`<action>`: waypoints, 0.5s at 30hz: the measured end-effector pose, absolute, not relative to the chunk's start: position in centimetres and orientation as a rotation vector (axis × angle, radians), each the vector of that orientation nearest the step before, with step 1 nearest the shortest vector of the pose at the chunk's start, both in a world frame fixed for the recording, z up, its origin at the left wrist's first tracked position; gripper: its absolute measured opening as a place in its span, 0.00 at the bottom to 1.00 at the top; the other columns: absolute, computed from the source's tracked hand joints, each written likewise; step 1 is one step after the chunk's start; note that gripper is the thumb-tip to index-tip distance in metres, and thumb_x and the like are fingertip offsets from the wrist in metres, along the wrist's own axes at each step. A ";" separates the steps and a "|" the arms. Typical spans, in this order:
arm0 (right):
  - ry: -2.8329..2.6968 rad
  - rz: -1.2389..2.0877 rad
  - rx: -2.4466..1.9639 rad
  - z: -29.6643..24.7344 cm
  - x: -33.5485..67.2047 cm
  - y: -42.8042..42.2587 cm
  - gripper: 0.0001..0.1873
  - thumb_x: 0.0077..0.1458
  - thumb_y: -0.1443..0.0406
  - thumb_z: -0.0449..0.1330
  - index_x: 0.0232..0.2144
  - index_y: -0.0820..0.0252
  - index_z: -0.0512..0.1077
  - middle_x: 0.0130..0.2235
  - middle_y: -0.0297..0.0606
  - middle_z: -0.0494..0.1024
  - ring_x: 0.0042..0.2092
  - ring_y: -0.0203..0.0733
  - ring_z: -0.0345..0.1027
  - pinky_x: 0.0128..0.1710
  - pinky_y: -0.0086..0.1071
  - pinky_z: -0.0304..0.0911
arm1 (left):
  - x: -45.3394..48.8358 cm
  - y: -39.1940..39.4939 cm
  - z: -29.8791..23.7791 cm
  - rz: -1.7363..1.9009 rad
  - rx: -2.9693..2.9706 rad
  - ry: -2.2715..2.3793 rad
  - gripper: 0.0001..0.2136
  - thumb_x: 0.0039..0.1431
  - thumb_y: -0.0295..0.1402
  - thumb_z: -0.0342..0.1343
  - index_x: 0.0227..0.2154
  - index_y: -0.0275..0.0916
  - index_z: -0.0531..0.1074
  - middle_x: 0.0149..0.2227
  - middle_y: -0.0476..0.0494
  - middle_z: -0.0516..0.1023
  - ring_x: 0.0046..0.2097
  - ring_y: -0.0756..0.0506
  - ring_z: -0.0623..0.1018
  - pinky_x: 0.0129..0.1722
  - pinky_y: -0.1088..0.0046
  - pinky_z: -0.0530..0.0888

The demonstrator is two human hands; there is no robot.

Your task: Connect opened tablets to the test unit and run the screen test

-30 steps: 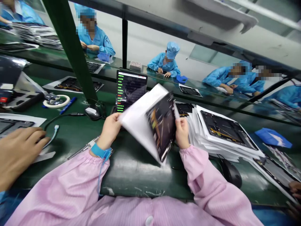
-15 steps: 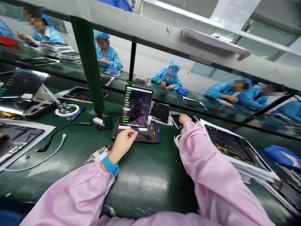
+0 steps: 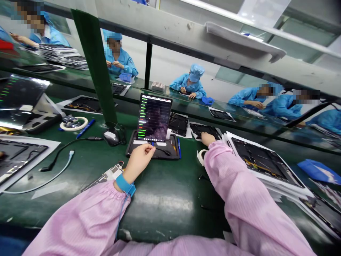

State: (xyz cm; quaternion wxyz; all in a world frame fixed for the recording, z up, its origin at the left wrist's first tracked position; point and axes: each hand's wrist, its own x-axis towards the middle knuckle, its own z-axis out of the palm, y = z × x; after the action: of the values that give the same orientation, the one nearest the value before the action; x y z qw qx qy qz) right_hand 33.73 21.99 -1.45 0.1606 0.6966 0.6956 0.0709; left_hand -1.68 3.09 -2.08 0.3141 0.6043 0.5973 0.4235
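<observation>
My left hand (image 3: 140,157) is closed in a pinch at the front of a black tray (image 3: 130,146); what its fingertips hold is too small to make out. Just right of them a short black cable (image 3: 163,152) lies across the tray. A tablet screen (image 3: 153,119) stands upright in the tray, showing green and red lines of text. My right hand (image 3: 208,138) reaches forward to an opened tablet housing (image 3: 198,129) on white paper. Its fingers are bent down against the housing's near side, and anything between them is hidden. A blue strap (image 3: 124,185) circles my left wrist.
A stack of tablet housings (image 3: 269,163) stands right of my right arm, near a tape roll (image 3: 201,156). Left lie a mouse (image 3: 113,137), a pale cable (image 3: 60,174), another tape roll (image 3: 85,124) and a circuit board (image 3: 112,173). Co-workers in blue (image 3: 190,83) sit beyond the green post (image 3: 94,67).
My right hand has come down and turned leftward onto the housing, uncovering more of it. My left hand keeps its pinch by the tray. The whole view has shifted slightly.
</observation>
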 end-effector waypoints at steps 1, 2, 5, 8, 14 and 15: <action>1.971 0.206 1.989 -1.5 33.6 22.0 0.19 0.60 0.59 0.57 0.50 0.63 0.66 0.50 0.43 0.69 0.48 0.43 0.67 0.46 0.43 0.67 | -1.7 3.1 -2.1 1.113 1.601 1.572 0.13 0.56 0.41 0.50 0.31 0.37 0.73 0.32 0.44 0.78 0.33 0.46 0.76 0.36 0.71 0.71; 1.961 0.203 1.984 -1.4 33.5 22.0 0.19 0.60 0.59 0.57 0.50 0.63 0.66 0.50 0.43 0.69 0.47 0.43 0.67 0.46 0.42 0.67 | -1.6 3.1 -2.1 1.112 1.609 1.568 0.13 0.56 0.40 0.50 0.31 0.37 0.73 0.32 0.44 0.78 0.34 0.46 0.76 0.36 0.71 0.71; 2.000 0.182 1.940 -1.4 33.4 21.8 0.18 0.60 0.59 0.56 0.50 0.63 0.66 0.49 0.43 0.70 0.47 0.42 0.67 0.46 0.42 0.67 | -1.6 3.0 -2.2 1.110 1.632 1.565 0.13 0.56 0.40 0.50 0.31 0.37 0.74 0.32 0.44 0.78 0.34 0.46 0.76 0.36 0.72 0.71; 2.072 0.200 1.931 -1.2 33.2 21.5 0.19 0.60 0.59 0.57 0.50 0.64 0.66 0.50 0.44 0.69 0.47 0.43 0.67 0.46 0.42 0.67 | -1.5 3.1 -2.4 1.104 1.643 1.580 0.12 0.56 0.40 0.50 0.31 0.37 0.74 0.32 0.44 0.78 0.33 0.46 0.76 0.35 0.72 0.71; 2.132 0.312 2.078 0.1 32.6 21.8 0.18 0.60 0.59 0.56 0.50 0.63 0.66 0.48 0.42 0.70 0.46 0.42 0.68 0.45 0.41 0.67 | -1.6 3.2 -2.6 1.117 1.658 1.574 0.12 0.56 0.40 0.50 0.31 0.37 0.73 0.32 0.44 0.78 0.34 0.46 0.76 0.35 0.71 0.71; 2.132 0.326 2.109 0.5 32.5 22.0 0.18 0.60 0.59 0.56 0.49 0.64 0.66 0.47 0.42 0.71 0.45 0.41 0.68 0.44 0.40 0.68 | -1.7 3.2 -2.6 1.117 1.658 1.574 0.12 0.56 0.40 0.50 0.32 0.37 0.73 0.32 0.44 0.78 0.34 0.46 0.76 0.35 0.71 0.71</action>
State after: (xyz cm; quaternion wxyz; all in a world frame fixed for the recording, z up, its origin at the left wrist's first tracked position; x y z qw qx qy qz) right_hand 32.48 21.97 0.47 0.0625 0.6978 0.7053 0.1079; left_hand -1.66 3.19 -2.64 0.2943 0.6228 0.5911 0.4197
